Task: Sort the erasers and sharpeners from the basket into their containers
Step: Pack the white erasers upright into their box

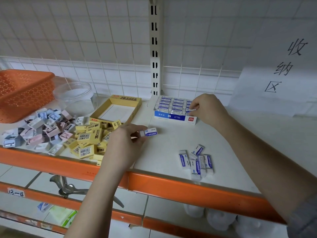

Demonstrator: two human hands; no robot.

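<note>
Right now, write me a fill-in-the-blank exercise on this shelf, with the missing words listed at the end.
1. The left hand pinches a white eraser with a ____ sleeve.
2. The right hand sets an eraser into the blue and white ____ box.
3. The open yellow cardboard box holds ____ erasers.
4. The pile of small plastic sharpeners lies in front of the perforated ____ basket.

Missing words: blue; cardboard; no; orange

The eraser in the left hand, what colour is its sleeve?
Blue and white, on the eraser the left hand pinches; head view.
</note>
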